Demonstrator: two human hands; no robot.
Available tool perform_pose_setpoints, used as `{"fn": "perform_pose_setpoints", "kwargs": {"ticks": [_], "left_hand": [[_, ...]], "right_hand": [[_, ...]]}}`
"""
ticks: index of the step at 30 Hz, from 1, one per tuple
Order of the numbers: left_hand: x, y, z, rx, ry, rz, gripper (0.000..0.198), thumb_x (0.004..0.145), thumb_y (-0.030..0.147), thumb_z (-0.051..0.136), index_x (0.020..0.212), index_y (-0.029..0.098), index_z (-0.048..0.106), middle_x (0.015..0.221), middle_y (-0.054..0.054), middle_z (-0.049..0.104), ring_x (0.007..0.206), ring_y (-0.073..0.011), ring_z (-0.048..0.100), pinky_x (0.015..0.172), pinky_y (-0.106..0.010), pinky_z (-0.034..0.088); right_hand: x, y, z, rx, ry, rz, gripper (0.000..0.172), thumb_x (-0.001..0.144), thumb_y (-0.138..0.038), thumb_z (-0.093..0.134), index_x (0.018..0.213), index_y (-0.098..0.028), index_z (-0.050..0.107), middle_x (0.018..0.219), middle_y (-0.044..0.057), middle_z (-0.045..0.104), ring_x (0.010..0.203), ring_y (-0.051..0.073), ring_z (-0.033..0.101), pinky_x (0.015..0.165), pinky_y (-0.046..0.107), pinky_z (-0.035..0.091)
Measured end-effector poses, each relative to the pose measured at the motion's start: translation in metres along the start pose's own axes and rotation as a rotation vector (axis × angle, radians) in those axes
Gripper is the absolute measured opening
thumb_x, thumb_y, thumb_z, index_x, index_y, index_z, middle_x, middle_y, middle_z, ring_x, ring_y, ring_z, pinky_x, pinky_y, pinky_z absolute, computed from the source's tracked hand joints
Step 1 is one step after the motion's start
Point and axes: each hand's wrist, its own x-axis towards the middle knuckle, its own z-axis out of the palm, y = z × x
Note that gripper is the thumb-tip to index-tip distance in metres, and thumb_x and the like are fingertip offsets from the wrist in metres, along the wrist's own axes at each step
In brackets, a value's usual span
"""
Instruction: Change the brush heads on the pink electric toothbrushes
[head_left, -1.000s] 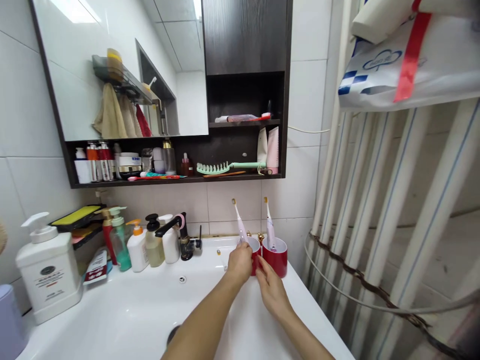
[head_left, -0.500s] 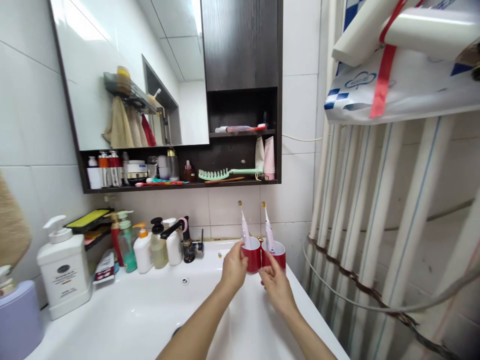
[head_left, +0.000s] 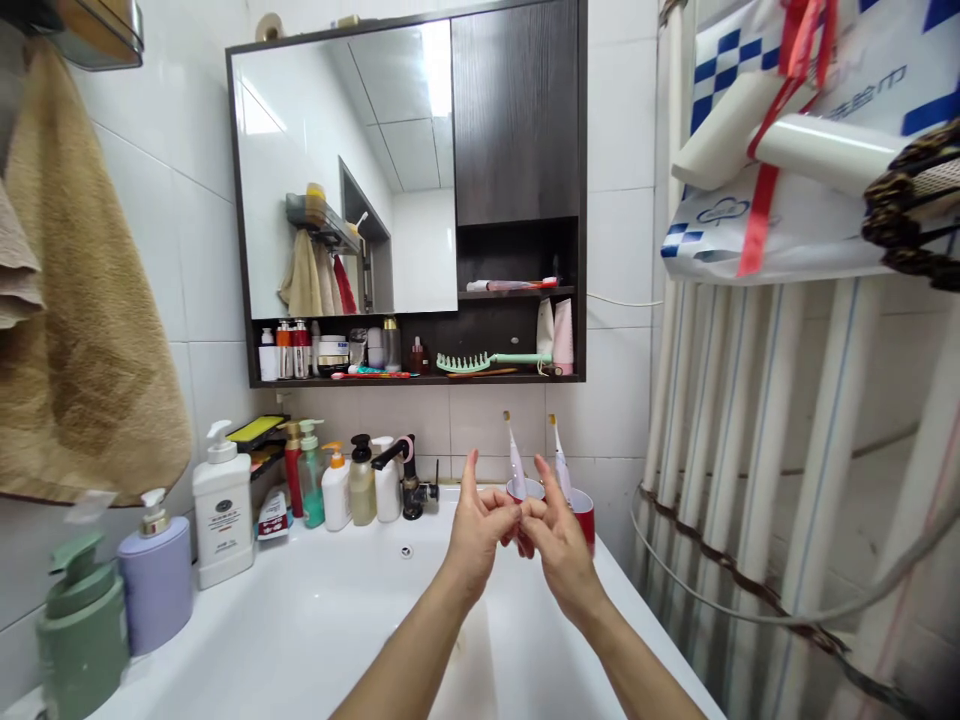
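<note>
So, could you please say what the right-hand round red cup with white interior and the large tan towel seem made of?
Red cup: probably glossy plastic, from its smooth sheen; perhaps glazed ceramic. Tan towel: matte terry, likely cotton, from its fuzzy pile.

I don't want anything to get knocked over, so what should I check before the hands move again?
1. Left slim pale toothbrush standing in its round red cup with a white inside: ok, tilted.
2. Right slim pale toothbrush standing in the other round red, white-lined cup: ok, also tilted.
3. Clear view of the left cup: not ok, the bare left hand and bare right hand cover most of it.
4. Both hands empty: cannot tell, their bent fingers meet and hide what's between.
5. Shiny black faucet not running: ok, no stream shows.
</note>
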Motion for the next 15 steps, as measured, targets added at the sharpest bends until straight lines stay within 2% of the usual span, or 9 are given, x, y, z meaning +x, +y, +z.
{"fn": "perform_pose_setpoints", "kwargs": {"ticks": [2,3,4,5,7,9,12,15], "left_hand": [[-0.001,-0.001,-0.006,-0.046,0.048,-0.054,0.050,0.060,0.035,0.051,0.103,0.019,0.031,0.047,0.008,0.041,0.036,-0.0019,0.033,0.038,-0.016,0.023],[-0.001,-0.002,-0.009,-0.078,0.061,-0.103,0.037,0.062,0.043,0.045,0.085,0.015,0.043,0.044,0.007,0.040,0.034,-0.0015,0.031,0.036,-0.015,0.020],[-0.001,-0.003,-0.011,-0.109,0.059,-0.156,0.038,0.063,0.050,0.037,0.065,0.013,0.046,0.039,0.006,0.037,0.032,-0.0013,0.029,0.034,-0.016,0.016],[-0.001,-0.003,-0.013,-0.132,0.044,-0.206,0.047,0.064,0.056,0.029,0.050,0.013,0.041,0.035,0.006,0.034,0.029,-0.0011,0.026,0.033,-0.016,0.013],[0.000,-0.005,-0.015,-0.149,0.004,-0.269,0.056,0.063,0.062,0.016,0.037,0.014,0.031,0.030,0.005,0.027,0.026,-0.0010,0.021,0.033,-0.017,0.008],[0.001,-0.006,-0.015,-0.136,-0.017,-0.298,0.059,0.061,0.063,0.010,0.034,0.015,0.029,0.027,0.005,0.024,0.024,-0.0011,0.018,0.032,-0.018,0.006],[0.003,-0.011,-0.016,-0.107,-0.005,-0.331,0.060,0.060,0.065,0.008,0.034,0.015,0.029,0.026,0.005,0.023,0.023,-0.0014,0.018,0.033,-0.019,0.005],[0.000,-0.026,-0.024,-0.041,0.052,-0.384,0.059,0.058,0.066,0.012,0.035,0.015,0.030,0.027,0.005,0.026,0.025,-0.0012,0.020,0.034,-0.018,0.005]], "right_hand": [[0.001,0.002,-0.001,0.028,0.049,0.038,0.042,0.067,-0.027,0.042,0.107,-0.020,0.033,0.045,-0.008,0.040,0.039,0.006,0.036,0.040,0.019,0.032],[0.002,0.004,-0.002,0.041,0.077,0.063,0.030,0.067,-0.031,0.041,0.093,-0.017,0.044,0.044,-0.007,0.040,0.037,0.005,0.035,0.039,0.019,0.031],[0.003,0.006,-0.002,0.049,0.101,0.088,0.023,0.067,-0.035,0.040,0.075,-0.015,0.049,0.042,-0.007,0.039,0.035,0.005,0.034,0.038,0.019,0.030],[0.004,0.007,-0.002,0.052,0.117,0.112,0.027,0.068,-0.038,0.038,0.057,-0.015,0.047,0.040,-0.006,0.038,0.033,0.004,0.033,0.036,0.019,0.029],[0.004,0.011,-0.001,0.041,0.126,0.148,0.039,0.068,-0.043,0.034,0.039,-0.017,0.032,0.033,-0.007,0.032,0.028,0.004,0.028,0.034,0.019,0.026],[0.004,0.015,0.002,0.002,0.107,0.171,0.043,0.068,-0.046,0.029,0.036,-0.018,0.025,0.030,-0.007,0.027,0.026,0.003,0.024,0.032,0.020,0.024],[0.008,0.023,0.001,-0.160,0.065,0.179,0.045,0.069,-0.048,0.024,0.035,-0.019,0.023,0.029,-0.007,0.025,0.026,0.005,0.025,0.032,0.020,0.024],[0.023,0.039,-0.016,-0.598,0.055,0.107,0.042,0.070,-0.044,0.024,0.038,-0.018,0.033,0.037,-0.003,0.039,0.036,0.008,0.039,0.039,0.021,0.032]]}}
